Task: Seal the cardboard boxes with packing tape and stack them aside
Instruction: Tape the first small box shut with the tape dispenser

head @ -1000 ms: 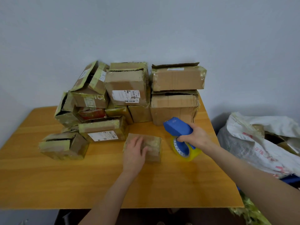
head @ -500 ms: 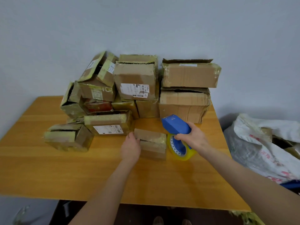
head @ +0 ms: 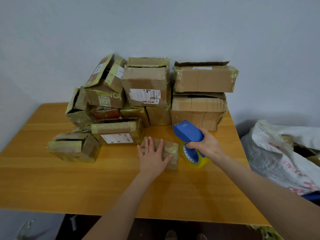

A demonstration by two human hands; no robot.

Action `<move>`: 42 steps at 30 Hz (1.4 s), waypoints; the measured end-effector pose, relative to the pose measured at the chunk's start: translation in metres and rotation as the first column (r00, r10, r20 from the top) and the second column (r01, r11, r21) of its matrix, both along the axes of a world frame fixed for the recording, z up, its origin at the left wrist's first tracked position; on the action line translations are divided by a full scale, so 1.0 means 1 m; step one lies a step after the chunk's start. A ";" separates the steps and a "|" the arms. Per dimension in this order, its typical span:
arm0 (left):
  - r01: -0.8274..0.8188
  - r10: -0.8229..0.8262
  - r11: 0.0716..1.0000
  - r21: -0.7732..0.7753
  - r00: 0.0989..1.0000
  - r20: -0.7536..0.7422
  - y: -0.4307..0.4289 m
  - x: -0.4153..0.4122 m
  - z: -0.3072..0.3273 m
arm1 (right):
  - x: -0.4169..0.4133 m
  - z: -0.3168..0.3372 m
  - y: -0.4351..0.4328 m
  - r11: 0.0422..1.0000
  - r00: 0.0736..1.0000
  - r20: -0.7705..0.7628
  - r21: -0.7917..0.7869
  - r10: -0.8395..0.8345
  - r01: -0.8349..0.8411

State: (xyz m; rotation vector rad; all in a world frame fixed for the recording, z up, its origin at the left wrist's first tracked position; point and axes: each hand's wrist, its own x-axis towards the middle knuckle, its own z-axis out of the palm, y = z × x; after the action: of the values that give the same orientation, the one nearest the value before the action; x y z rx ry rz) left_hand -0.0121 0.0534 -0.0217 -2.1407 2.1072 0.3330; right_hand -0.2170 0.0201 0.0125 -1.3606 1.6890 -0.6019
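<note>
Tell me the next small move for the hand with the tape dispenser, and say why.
Probably lift the tape dispenser onto the right end of the small box and start a strip there. The left hand lies flat on the box, holding it down, and the right hand grips the dispenser just beside that end, its roll not yet on the box top.

Small box (head: 170, 149) left of tape dispenser (head: 188, 134)
</note>
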 end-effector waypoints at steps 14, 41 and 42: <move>0.357 -0.359 0.920 0.161 0.933 -0.017 -0.003 -0.009 0.017 | -0.043 0.036 -0.008 0.998 0.992 0.125 0.059 -0.023 0.016; -0.262 0.574 0.775 0.575 -0.090 -0.814 -0.005 -0.022 0.058 | -0.049 0.080 0.005 0.861 0.860 -0.038 -0.007 0.508 -0.509; -0.310 0.548 0.779 0.545 -0.088 -0.832 -0.004 -0.020 0.058 | -0.048 0.079 0.005 0.852 0.851 -0.049 -0.011 0.523 -0.524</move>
State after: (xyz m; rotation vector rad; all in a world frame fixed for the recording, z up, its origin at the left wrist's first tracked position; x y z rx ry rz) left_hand -0.0324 0.0491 0.0360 -2.6569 1.1582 2.6867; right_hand -0.2653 0.0254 0.0913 -1.7721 1.2557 -0.2731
